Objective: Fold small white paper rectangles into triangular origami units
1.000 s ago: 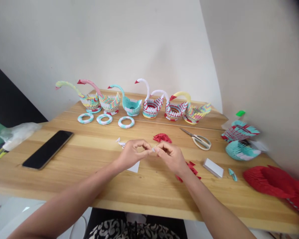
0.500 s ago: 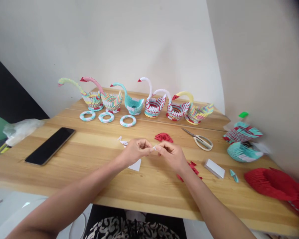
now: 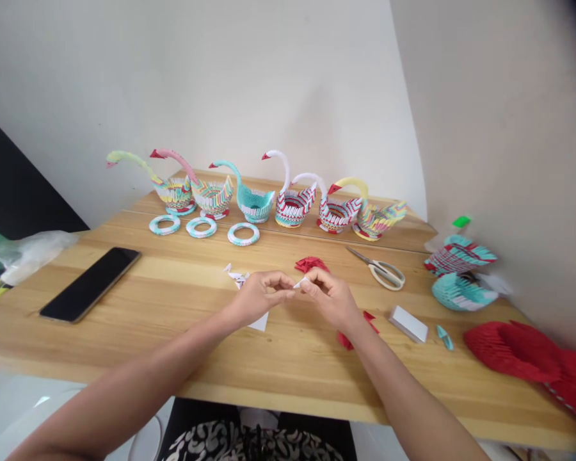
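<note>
My left hand point(image 3: 254, 296) and my right hand point(image 3: 330, 296) meet over the middle of the wooden table point(image 3: 173, 333). Between their fingertips they pinch a small white paper piece point(image 3: 299, 282). A white paper triangle point(image 3: 260, 323) lies under my left hand. Small white folded pieces point(image 3: 235, 275) lie just beyond it. A pile of red folded pieces point(image 3: 311, 264) sits behind my hands. More red pieces point(image 3: 367, 318) show beside my right wrist.
Several paper swans point(image 3: 292, 205) line the back, with three paper rings point(image 3: 201, 227) in front. A phone point(image 3: 90, 283) lies left, scissors point(image 3: 381, 271) right. A white paper stack point(image 3: 409, 323), teal and red paper forms point(image 3: 461, 289) and a red paper shape point(image 3: 523, 360) fill the right.
The hands stay together on the white piece, fingers shifting slightly. The view has swayed a little sideways.
</note>
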Demonstrator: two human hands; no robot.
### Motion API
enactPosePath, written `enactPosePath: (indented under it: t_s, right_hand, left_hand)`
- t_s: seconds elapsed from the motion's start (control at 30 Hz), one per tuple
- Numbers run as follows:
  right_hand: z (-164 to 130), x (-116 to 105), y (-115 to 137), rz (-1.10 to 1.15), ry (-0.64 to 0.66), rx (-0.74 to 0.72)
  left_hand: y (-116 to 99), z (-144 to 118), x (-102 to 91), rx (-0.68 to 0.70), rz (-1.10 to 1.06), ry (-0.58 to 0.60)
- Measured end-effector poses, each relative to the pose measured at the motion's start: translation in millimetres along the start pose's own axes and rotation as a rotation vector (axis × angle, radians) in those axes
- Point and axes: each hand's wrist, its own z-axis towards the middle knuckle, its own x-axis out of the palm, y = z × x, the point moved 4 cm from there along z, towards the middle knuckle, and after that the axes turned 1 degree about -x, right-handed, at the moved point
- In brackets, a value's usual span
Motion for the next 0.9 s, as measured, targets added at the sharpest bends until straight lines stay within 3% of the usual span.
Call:
enactPosePath:
  t_s: [0.17, 0.47, 0.67, 0.9]
  right_hand:
    - [-1.7, 1.7, 1.9, -0.048, -0.026, -0.043]
    - [1.7, -0.2, -8.9, 0.244, 0.018, 0.054]
    - [2.8, 1.2, -9.4, 0.119, 0.004, 0.074]
    - [1.1, 1.3, 0.0, -0.072, -0.04, -0.066]
  left_hand:
    - [3.8, 1.5, 1.4, -0.023, -0.085, 0.03]
    - [1.3, 3.4, -8.9, -0.059, -0.247, -0.088]
    - [4.9, 4.4, -6.6, -0.062, -0.22, -0.085]
    - [10.6, 5.0, -1.6, -0.059, -0.154, -0.038]
